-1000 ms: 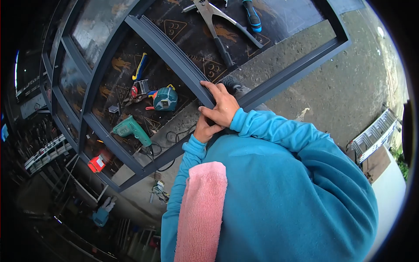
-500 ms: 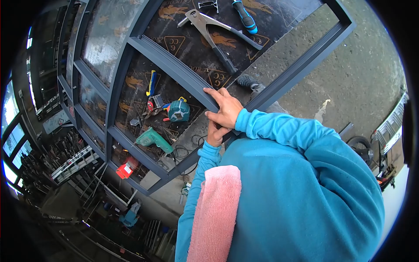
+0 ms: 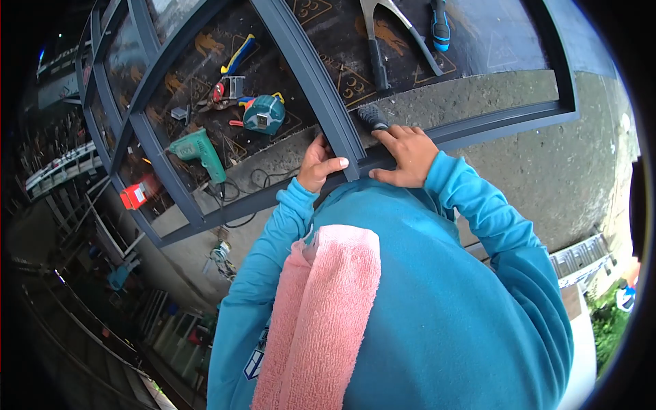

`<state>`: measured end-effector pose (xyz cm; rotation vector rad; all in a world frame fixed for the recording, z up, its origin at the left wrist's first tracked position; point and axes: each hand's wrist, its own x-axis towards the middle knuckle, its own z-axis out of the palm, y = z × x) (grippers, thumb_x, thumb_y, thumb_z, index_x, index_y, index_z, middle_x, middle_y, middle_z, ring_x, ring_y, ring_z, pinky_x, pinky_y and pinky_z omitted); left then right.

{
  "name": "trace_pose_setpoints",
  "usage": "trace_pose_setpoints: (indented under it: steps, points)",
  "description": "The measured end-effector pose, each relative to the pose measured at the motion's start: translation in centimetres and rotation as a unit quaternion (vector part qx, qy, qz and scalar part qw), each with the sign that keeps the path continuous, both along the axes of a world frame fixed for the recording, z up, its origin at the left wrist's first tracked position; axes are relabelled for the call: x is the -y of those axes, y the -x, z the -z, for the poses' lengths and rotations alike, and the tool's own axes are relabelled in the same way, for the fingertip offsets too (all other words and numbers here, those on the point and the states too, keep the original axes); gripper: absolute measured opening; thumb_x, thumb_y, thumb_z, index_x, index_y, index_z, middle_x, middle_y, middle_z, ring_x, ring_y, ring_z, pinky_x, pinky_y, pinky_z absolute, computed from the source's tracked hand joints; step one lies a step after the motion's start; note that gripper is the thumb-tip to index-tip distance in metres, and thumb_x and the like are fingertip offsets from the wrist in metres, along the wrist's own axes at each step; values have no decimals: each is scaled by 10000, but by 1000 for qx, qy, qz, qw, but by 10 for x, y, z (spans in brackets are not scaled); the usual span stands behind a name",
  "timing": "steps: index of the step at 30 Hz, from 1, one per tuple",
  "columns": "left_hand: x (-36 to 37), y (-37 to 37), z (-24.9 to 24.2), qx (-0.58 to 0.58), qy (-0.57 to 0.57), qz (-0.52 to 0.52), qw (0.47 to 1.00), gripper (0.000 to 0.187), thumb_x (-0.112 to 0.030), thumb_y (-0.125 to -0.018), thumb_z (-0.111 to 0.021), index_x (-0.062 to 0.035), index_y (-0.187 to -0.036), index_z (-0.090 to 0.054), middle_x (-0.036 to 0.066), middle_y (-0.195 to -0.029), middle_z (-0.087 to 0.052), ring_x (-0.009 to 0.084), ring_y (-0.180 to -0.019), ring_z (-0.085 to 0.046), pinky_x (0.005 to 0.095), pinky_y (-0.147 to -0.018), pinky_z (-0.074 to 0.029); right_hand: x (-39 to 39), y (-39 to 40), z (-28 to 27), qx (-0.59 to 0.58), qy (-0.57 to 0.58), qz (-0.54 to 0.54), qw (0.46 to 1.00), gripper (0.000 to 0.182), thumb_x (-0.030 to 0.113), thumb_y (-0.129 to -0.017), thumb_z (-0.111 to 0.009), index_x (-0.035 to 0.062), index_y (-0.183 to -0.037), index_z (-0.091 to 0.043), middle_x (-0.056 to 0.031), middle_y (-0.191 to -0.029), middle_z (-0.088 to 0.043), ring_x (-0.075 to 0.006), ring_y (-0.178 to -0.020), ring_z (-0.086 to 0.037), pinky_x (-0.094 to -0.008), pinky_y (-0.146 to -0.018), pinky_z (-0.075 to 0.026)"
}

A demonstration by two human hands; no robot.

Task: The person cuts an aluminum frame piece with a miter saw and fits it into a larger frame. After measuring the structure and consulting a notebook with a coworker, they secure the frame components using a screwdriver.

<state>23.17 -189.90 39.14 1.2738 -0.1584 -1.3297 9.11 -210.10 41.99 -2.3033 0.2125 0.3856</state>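
A dark grey metal frame (image 3: 318,75) with several crossbars lies in front of me. My left hand (image 3: 319,166) is closed on the near end of one crossbar, its thumb on the bar and its fingers partly hidden beside it. Just right of that joint, my right hand (image 3: 408,157) is closed over the near rail, with the thumb apart on my side. Past its fingertips a dark shoe tip (image 3: 372,115) shows through the frame. A teal tape measure (image 3: 263,115) and a green power drill (image 3: 198,152) lie inside the frame, left of my left hand.
Pliers with red and blue-yellow handles (image 3: 238,56), a hand riveter (image 3: 379,48) and a blue-black screwdriver (image 3: 441,27) lie on the dark printed board. A red object (image 3: 139,193) is at the left rail. The drill's cord (image 3: 236,222) loops near the rail. A pink towel (image 3: 331,294) hangs from me.
My hands, stacked together on the crossbar before, are now apart: the left at the crossbar's end, the right on the near rail. The view has turned and shifted.
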Motion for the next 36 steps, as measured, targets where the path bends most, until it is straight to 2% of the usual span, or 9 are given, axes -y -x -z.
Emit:
trace_pose_setpoints:
  steps: [1, 4, 5, 8, 14, 19, 29, 34, 36]
  points:
    - [-2, 1, 5, -4, 0, -16, 1000, 660, -138, -700, -714, 9, -1273, -422, 103, -1125, -576, 187, -1033, -560, 318, -946, -446, 2, 8, 4, 0, 54, -75, 996, 745, 464, -686, -671, -12, -1238, -520, -207, -1085, -580, -342, -1053, -559, -436, -959, -390]
    - [-1, 1, 0, -8, 7, -25, 1000, 631, -144, -708, -725, 18, -1248, -443, 95, -1112, -582, 178, -1018, -568, 311, -936, -454, -6, 5, 11, -25, 114, -109, 987, 752, 406, -660, -694, -12, -1254, -497, -184, -1047, -579, -341, -1039, -555, -431, -963, -389]
    - [1, -2, 1, -6, 13, -22, 1000, 626, -144, -708, -727, 18, -1245, -447, 96, -1109, -583, 177, -1014, -570, 310, -933, -457, -7, -2, 8, -67, 112, -120, 984, 691, 330, -647, -710, -5, -1220, -515, -177, -1044, -578, -331, -1030, -557, -424, -968, -390]
    - [-2, -3, 6, 2, 23, -14, 1000, 619, -144, -708, -735, 16, -1239, -458, 96, -1100, -587, 175, -1002, -576, 307, -924, -466, -9, -4, 8, -83, 134, -129, 979, 626, 216, -630, -713, 3, -1189, -528, -166, -1030, -583, -318, -1024, -559, -419, -959, -399]
    - [-5, -1, 13, -6, 33, -32, 999, 621, -134, -694, -756, 15, -1231, -481, 100, -1083, -594, 178, -984, -590, 311, -908, -483, -12, 5, 20, -1, 162, -116, 980, 586, 151, -617, -716, 35, -1168, -550, -141, -1034, -592, -303, -1026, -563, -393, -943, -407]
    - [-5, -3, 19, 6, 37, -47, 998, 595, -112, -699, -756, 15, -1220, -495, 110, -1082, -605, 186, -986, -594, 312, -907, -483, -13, 4, 18, -5, 166, -109, 980, 609, 147, -598, -711, 46, -1178, -560, -129, -1043, -596, -303, -1034, -560, -391, -950, -411]
    - [-6, -9, 47, 54, -11, -3, 998, 608, -150, -701, -771, 23, -1212, -492, 131, -1071, -623, 206, -963, -616, 328, -893, -494, -13, 1, 15, -6, 143, -96, 985, 569, 140, -589, -638, 54, -1149, -589, -134, -987, -611, -317, -993, -579, -400, -918, -441]
    - [-8, -13, 49, 79, -25, 29, 996, 654, -190, -690, -788, 27, -1225, -481, 151, -1099, -614, 228, -986, -615, 343, -904, -488, -12, -4, 10, -53, 139, -105, 983, 564, 151, -594, -656, 56, -1146, -588, -134, -982, -613, -320, -1000, -579, -406, -917, -441]
    - [-8, -14, 48, 51, -17, 24, 998, 663, -193, -692, -789, 25, -1233, -473, 152, -1101, -614, 231, -991, -614, 345, -906, -488, -11, -8, 10, -70, 132, -112, 982, 565, 152, -598, -661, 56, -1150, -585, -138, -988, -615, -321, -1007, -580, -413, -922, -440]
